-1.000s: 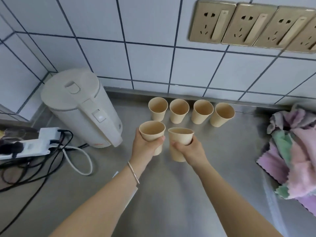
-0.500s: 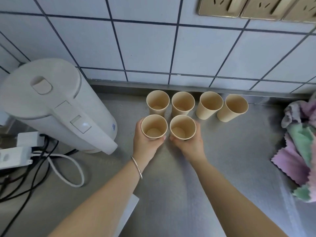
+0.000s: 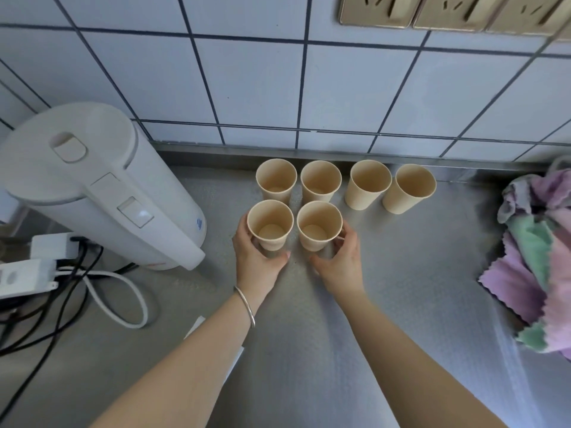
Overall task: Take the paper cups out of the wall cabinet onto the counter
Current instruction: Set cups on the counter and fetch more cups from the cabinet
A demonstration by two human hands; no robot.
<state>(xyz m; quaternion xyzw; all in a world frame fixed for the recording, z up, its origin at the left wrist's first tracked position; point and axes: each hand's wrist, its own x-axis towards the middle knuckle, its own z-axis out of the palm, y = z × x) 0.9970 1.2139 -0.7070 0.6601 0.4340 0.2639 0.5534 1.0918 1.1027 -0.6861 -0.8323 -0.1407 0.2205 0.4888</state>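
Six tan paper cups stand upright on the steel counter (image 3: 401, 273). Several form a back row (image 3: 367, 183) along the wall. Two stand in front of it. My left hand (image 3: 259, 261) curls around the front left cup (image 3: 270, 225), fingers on its left side and thumb by its base. My right hand (image 3: 340, 261) sits behind the front right cup (image 3: 319, 225) with its fingers spread. Its thumb is off the cup, and its fingertips are near the cup's right side. The wall cabinet is out of view.
A white electric kettle (image 3: 92, 186) stands close to the left of the cups, with a power strip (image 3: 24, 273) and cables (image 3: 117, 298) beside it. Crumpled pink, purple and green cloths (image 3: 537, 248) lie at the right. A tiled wall with sockets (image 3: 448, 10) rises behind.
Both front cups have come down from a lifted hold onto the counter in front of the back row. My hands have slid back and loosened, the right one more. The view has tilted down.
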